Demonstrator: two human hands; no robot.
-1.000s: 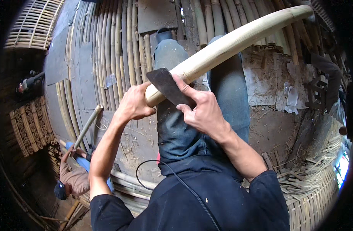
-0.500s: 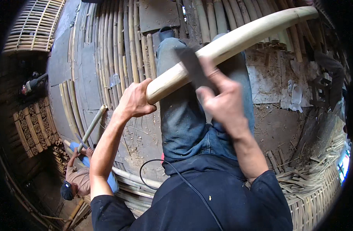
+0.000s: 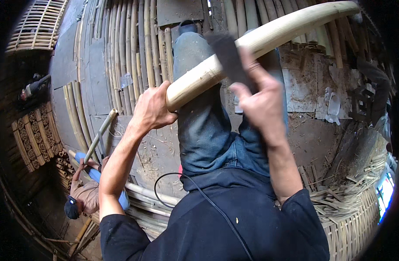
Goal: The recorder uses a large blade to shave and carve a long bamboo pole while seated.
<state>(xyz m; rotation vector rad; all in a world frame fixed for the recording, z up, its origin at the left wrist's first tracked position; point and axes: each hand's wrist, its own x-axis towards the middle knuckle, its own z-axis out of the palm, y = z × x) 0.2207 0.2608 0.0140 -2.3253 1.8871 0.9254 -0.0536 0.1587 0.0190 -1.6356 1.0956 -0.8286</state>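
Left hand [image 3: 150, 111] gripped near end of pole [image 3: 260, 41] slanting far-right over knee; right hand [image 3: 262, 98] closed on blade [image 3: 230, 56] against pole; scraping stroke underway, next likely needs steady blade angle

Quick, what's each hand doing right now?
Left hand: closed around the near end of the pale pole.
Right hand: closed on a dark sanding sheet, pressed against the pole.

I'm looking at a bamboo craft workshop: long pale bamboo poles [image 3: 121, 56] laid across the floor, woven split-bamboo panels [image 3: 38, 24], bundled cut bamboo sections [image 3: 32, 137], scattered shavings [image 3: 338, 198].
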